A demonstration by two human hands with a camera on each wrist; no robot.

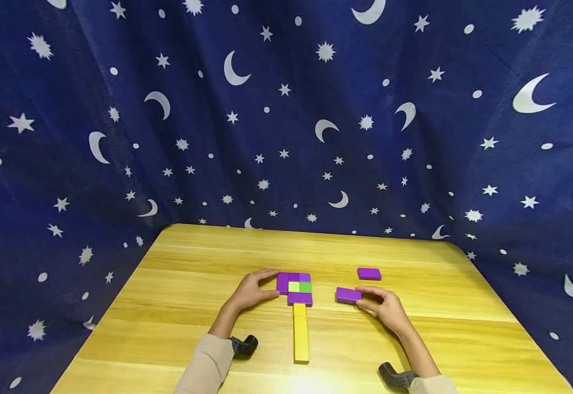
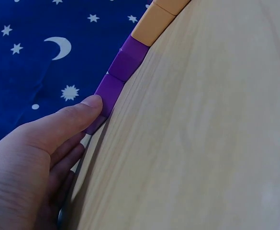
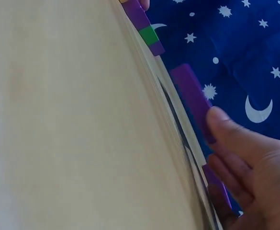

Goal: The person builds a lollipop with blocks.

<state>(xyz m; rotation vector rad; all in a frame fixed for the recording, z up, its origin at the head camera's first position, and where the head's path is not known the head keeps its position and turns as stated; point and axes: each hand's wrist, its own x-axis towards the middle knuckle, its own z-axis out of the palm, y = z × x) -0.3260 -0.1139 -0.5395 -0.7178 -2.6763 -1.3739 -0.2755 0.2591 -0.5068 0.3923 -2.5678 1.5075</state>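
Note:
A flat group of blocks lies on the wooden table: purple blocks [image 1: 299, 299] surround a pale yellow-green one [image 1: 293, 287] and a green one [image 1: 305, 287]. My left hand [image 1: 250, 290] grips the purple block [image 1: 282, 283] on the group's left side, thumb at its near end and fingers at the far end. From the group's near side runs a strip of yellow blocks [image 1: 301, 339]. To the right, my right hand [image 1: 381, 307] pinches another purple block [image 1: 348, 295] by its right end; in the right wrist view this block [image 3: 192, 98] hangs just above the tabletop.
Beyond the right hand, a loose purple block [image 1: 369, 273] lies on the table [image 1: 193, 257]. A dark blue curtain [image 1: 286, 137] with white moons and stars hangs behind the table and along both sides. Dark wrist devices [image 1: 244, 347] are strapped to both wrists.

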